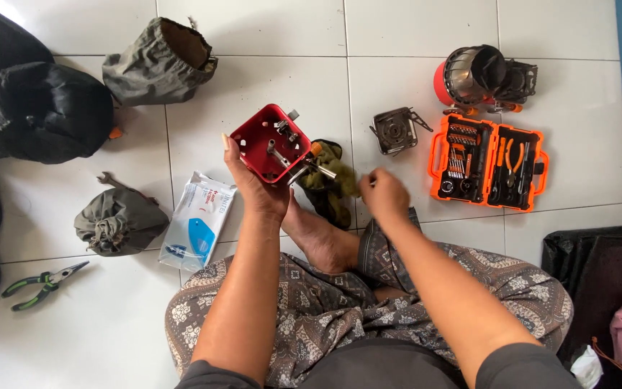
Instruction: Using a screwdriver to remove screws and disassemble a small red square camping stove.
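Observation:
My left hand holds up a red square metal housing with small metal fittings inside it, its open side facing me. My right hand is just to the right of it, blurred, fingers curled around a tuft of olive-green cloth. A dark green cloth pouch lies on the floor under both hands, beside my bare foot. I sit cross-legged in patterned trousers.
An open orange tool case with bits and pliers lies to the right, a small metal burner plate and a red-and-black stove part behind it. Left: wet-wipe pack, grey pouches, green-handled pliers, black bags.

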